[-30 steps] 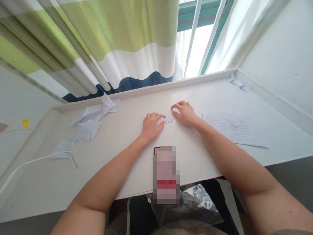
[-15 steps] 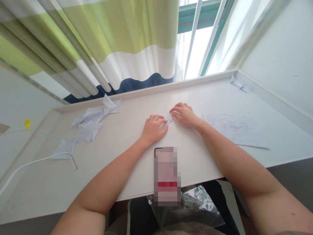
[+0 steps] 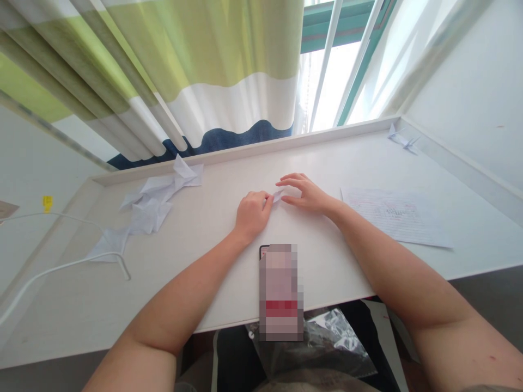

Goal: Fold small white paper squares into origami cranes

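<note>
A small folded piece of white paper [image 3: 277, 196] lies at the middle of the white desk [image 3: 212, 261]. Its left end is pinched between the thumb and fingers of my left hand [image 3: 252, 214], which partly covers it. On the other side, my right hand [image 3: 307, 194] has its fingers spread, with the thumb apart from the forefinger. Those fingertips hover around the paper's right end; whether they touch it I cannot tell. The paper's exact folded shape is too small to make out.
Several folded white papers [image 3: 151, 212] lie at the left, near a white bent tube [image 3: 93, 255]. Small folded paper figures [image 3: 402, 140] stand in the far right corner. A written sheet [image 3: 396, 215] lies beside my right forearm. A blurred-out phone [image 3: 281, 294] sits at the front edge.
My right hand has opened, its fingers lifting off the paper and spreading. My left thumb and fingers have closed together on the paper's left end.
</note>
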### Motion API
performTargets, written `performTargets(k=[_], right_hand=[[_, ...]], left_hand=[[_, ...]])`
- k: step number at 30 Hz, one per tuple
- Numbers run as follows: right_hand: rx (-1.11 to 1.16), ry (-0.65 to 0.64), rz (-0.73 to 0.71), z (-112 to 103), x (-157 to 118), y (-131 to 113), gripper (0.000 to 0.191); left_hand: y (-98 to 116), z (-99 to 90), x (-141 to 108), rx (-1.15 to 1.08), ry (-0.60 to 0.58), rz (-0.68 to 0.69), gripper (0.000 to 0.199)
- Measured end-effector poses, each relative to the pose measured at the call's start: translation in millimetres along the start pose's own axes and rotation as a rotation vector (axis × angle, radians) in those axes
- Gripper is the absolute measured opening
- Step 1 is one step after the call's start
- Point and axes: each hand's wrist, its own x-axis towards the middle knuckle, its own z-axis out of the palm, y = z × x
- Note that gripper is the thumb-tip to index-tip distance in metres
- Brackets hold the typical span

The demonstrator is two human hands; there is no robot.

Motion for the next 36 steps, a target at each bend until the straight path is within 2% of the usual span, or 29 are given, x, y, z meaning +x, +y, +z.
performTargets(k=[3,6,9,12,17,20,24,28,33,36], right_hand=[[0.073,0.021,0.007,0,2,-1,0.031],[0.209,0.056,0.084,1,4,-5,0.020],[0.409,0.068,0.192,0,5,-13,0.026],[0.572,0.055,0.265,-2,5,-21,0.031],[0.663,0.120,0.244,-1,5,-30,0.037],[0.660,0.128,0.235,1,5,-31,0.036],[0.617,0.115,0.234,2,4,-27,0.034],[0.574,0.109,0.237,5,5,-22,0.032],[0.433,0.147,0.211,9,7,-18,0.024],[0.345,0.129,0.213,10,7,-15,0.021]], left_hand=[[-2,-0.1,2,-0.138,0.045,-0.067,0.023],[-3,0.7,4,-0.395,0.018,-0.114,0.024],[-1,-0.2,5,-0.654,-0.049,-0.153,0.030],[2,-3.0,4,-0.739,-0.075,-0.154,0.035],[3,-4.3,4,-0.730,-0.134,-0.196,0.036],[3,-1.8,5,-0.613,-0.121,-0.148,0.025],[2,-0.6,5,-0.489,-0.037,-0.089,0.023],[1,-2.9,4,-0.520,-0.109,-0.112,0.031],[-1,-1.3,5,-0.458,-0.108,-0.096,0.014],[-1,1.1,5,-0.386,-0.118,-0.055,0.012]])
